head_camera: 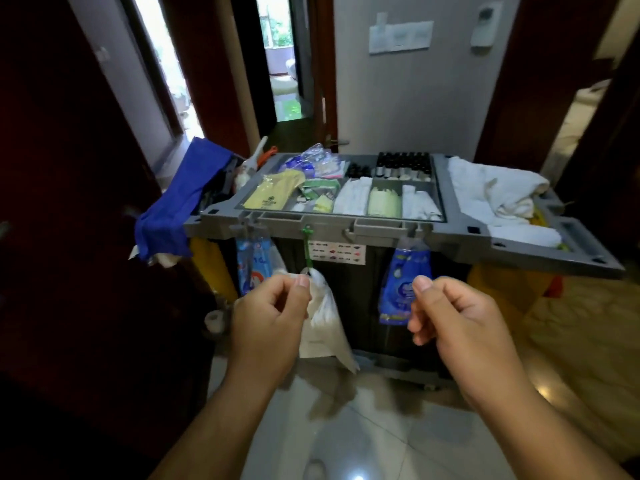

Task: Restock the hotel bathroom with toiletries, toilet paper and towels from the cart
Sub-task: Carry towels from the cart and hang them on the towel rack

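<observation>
1. Our left hand [270, 320] was curled against the white bag [325, 327]; whether it gripped, we could not tell.
2. Our right hand [460, 320] was curled, empty.
3. The towels [495, 192] lay on the cart [381, 226], upper right, nearer this hand.

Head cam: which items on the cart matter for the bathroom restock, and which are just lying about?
For the job:
cart
white towels
small dark bottles
toiletry packets

Just lying about:
blue cloth
yellow glove
brush
blue pouch
white bag, hanging on the cart's front
</observation>
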